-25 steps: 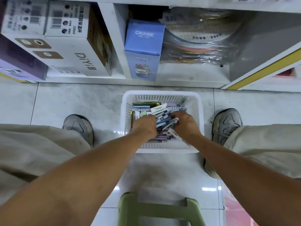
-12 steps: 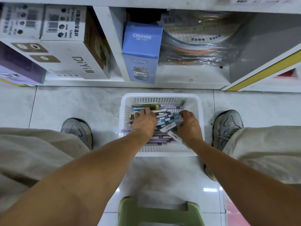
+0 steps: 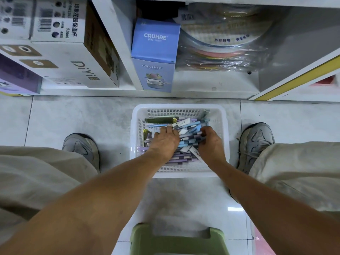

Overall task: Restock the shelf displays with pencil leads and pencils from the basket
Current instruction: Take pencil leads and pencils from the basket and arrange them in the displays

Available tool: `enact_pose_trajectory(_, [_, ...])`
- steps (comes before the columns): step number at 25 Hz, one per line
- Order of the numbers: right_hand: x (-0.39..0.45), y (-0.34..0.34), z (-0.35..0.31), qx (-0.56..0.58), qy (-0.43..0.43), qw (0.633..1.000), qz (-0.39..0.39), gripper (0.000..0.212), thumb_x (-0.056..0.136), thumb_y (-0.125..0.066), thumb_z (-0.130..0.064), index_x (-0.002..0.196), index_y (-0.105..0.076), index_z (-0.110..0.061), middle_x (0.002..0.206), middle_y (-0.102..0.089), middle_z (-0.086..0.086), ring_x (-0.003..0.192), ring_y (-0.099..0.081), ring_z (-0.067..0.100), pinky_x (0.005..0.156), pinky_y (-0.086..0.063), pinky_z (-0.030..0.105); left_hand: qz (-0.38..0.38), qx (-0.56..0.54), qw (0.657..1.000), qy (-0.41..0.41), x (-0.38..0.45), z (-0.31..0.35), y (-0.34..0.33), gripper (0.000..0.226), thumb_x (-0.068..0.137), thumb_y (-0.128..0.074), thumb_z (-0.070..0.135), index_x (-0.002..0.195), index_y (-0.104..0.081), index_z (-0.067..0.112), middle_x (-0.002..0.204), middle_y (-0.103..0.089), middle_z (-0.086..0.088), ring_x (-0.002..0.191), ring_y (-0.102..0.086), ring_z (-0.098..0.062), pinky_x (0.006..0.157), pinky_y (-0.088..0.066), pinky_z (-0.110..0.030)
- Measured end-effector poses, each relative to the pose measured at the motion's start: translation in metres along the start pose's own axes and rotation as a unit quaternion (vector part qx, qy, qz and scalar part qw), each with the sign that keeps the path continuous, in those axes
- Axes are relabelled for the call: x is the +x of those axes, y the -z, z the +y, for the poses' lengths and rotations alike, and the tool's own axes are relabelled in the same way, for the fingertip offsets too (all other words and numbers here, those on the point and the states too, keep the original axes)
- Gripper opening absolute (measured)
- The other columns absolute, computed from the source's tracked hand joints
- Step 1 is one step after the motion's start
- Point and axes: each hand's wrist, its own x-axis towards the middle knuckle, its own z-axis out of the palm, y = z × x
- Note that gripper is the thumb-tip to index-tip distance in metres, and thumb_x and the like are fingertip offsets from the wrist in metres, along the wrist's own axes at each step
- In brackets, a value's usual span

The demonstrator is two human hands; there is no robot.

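Note:
A white plastic basket [image 3: 179,107] stands on the floor tiles between my feet. It holds a loose pile of blue and purple pencils and lead packs [image 3: 191,134], with several white labels among them. My left hand [image 3: 164,142] lies on the left side of the pile, fingers spread across the pencils and pressing down. On the right side of the pile, my right hand [image 3: 210,144] has its fingers and thumb curled round the ends of several pencils. The pencils under both palms are hidden.
The bottom shelf just beyond the basket holds a blue CRUHRE box [image 3: 154,54], a white DiYi carton [image 3: 73,52], a purple box [image 3: 16,76] and a plastic-wrapped stack [image 3: 220,43]. A green stool [image 3: 179,240] is below me. My shoes [image 3: 82,148] [image 3: 255,142] flank the basket.
Both hands have shifted toward the far side of the basket. My left fingers have spread over the pile, and my right fingers have curled round some pencils.

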Motion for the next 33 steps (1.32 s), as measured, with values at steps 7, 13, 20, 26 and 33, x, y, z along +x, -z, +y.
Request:
enact_pose_trajectory(7, [0.002,0.009,-0.013,0.068,-0.009,0.998,0.013,0.055,0.082,-0.049,0.012,0.128,-0.049,-0.019,0.109,-0.065,0.006,0.093,-0.064,0.025,0.075,-0.059,0.04,-0.085,-0.132,0.988,-0.017,0.012,-0.017,0.025,0.042,0.086,-0.067,0.006,0.123,-0.049,0.007,0.098,-0.059,-0.008,0.092,-0.063,-0.026,0.068,-0.047,-0.032])
enact_pose_trajectory(13, [0.013,0.045,-0.033,0.095,-0.059,0.994,0.015,0.057,0.086,-0.061,0.008,0.133,-0.044,-0.019,0.115,-0.067,0.001,0.087,-0.07,0.021,0.072,-0.06,0.037,-0.113,-0.33,0.937,0.008,0.003,-0.021,0.064,0.029,0.083,-0.067,0.004,0.11,-0.058,0.011,0.092,-0.064,-0.006,0.085,-0.065,-0.024,0.065,-0.055,-0.033])
enact_pose_trajectory(20, [-0.002,0.105,-0.067,0.162,-0.071,0.929,-0.326,0.024,0.085,-0.07,0.001,0.109,-0.07,-0.001,0.105,-0.074,0.022,0.088,-0.072,0.028,0.074,-0.056,0.032,-0.117,-0.474,0.873,-0.023,-0.032,-0.015,0.136,0.022,0.075,-0.072,-0.005,0.095,-0.067,0.002,0.083,-0.068,-0.011,0.074,-0.063,-0.023,0.067,-0.05,-0.03])
enact_pose_trajectory(26, [-0.032,0.178,-0.127,0.208,-0.006,0.887,-0.412,0.025,0.092,-0.067,-0.004,0.114,-0.067,0.007,0.116,-0.071,0.024,0.089,-0.074,0.024,0.059,-0.056,0.021,-0.072,-0.515,0.851,-0.078,-0.08,0.0,0.224,0.02,0.077,-0.068,-0.011,0.084,-0.07,0.008,0.076,-0.071,-0.005,0.071,-0.066,-0.022,0.067,-0.053,-0.029])
enact_pose_trajectory(33, [-0.104,0.232,-0.209,0.178,0.092,0.899,-0.389,0.038,0.076,-0.082,-0.042,0.082,-0.07,-0.006,0.095,-0.073,0.028,0.073,-0.075,0.027,0.053,-0.057,0.024,0.111,-0.525,0.842,-0.051,-0.15,0.014,0.318,0.028,0.07,-0.067,-0.011,0.098,-0.065,-0.01,0.086,-0.068,-0.026,0.075,-0.065,-0.032,0.067,-0.055,-0.04])
